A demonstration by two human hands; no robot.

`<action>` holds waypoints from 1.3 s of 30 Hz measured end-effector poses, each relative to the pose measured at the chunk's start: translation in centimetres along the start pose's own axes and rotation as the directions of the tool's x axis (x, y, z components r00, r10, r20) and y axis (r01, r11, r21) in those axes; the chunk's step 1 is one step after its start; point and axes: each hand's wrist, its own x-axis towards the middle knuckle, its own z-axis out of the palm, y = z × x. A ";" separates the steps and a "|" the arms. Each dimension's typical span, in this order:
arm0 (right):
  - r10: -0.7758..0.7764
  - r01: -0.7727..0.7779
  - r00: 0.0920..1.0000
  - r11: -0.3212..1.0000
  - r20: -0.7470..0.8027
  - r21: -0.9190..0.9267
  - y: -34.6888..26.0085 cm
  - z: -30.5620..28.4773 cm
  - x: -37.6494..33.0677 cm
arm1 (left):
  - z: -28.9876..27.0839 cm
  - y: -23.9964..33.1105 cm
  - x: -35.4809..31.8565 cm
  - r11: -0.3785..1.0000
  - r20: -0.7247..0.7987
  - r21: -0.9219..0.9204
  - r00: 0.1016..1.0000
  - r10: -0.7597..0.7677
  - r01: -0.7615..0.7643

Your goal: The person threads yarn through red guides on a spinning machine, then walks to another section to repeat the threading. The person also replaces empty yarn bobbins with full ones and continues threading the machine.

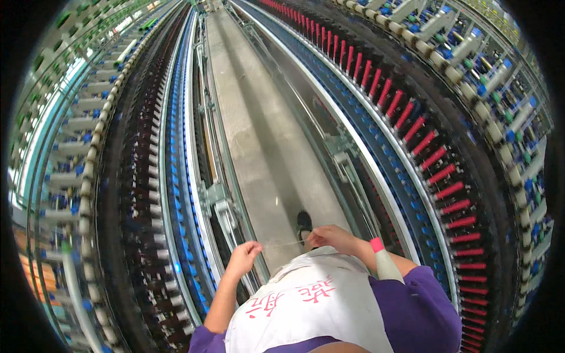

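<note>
Both hands pinch a thin pale thread (282,242) stretched between them: left hand (244,256) at seven o'clock, right hand (331,236) at five, fingers closed narrow on it. Thread looks feather-light, limp, easily snapped; grip near its ends. A yarn-wound bobbin (384,262) sits tucked by the right forearm.

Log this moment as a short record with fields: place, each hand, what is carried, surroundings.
place: narrow grey concrete aisle between two long spinning frames
left hand: left hand pinched on one end of a thin pale thread
right hand: right hand pinching the other end
carried: white yarn bobbin with pink tip tucked under the right arm
surroundings: row of red bobbin tubes on the right frame; dark shoe on the floor
</note>
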 end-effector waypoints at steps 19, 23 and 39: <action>-0.143 0.143 0.990 0.975 0.015 -0.170 -43.1 -9.7 50.0 | -31.5 -1.8 57.0 0.976 0.014 -0.187 0.994 -0.107 0.108; -0.188 0.182 0.970 0.982 -0.155 -0.051 -48.3 -13.3 55.0 | -39.4 4.0 71.6 0.993 0.183 0.075 0.981 0.072 -0.087; -0.298 0.248 0.951 0.890 -0.077 -0.384 -76.6 -36.5 81.1 | -46.2 15.2 112.5 0.992 0.201 0.089 0.978 0.065 -0.084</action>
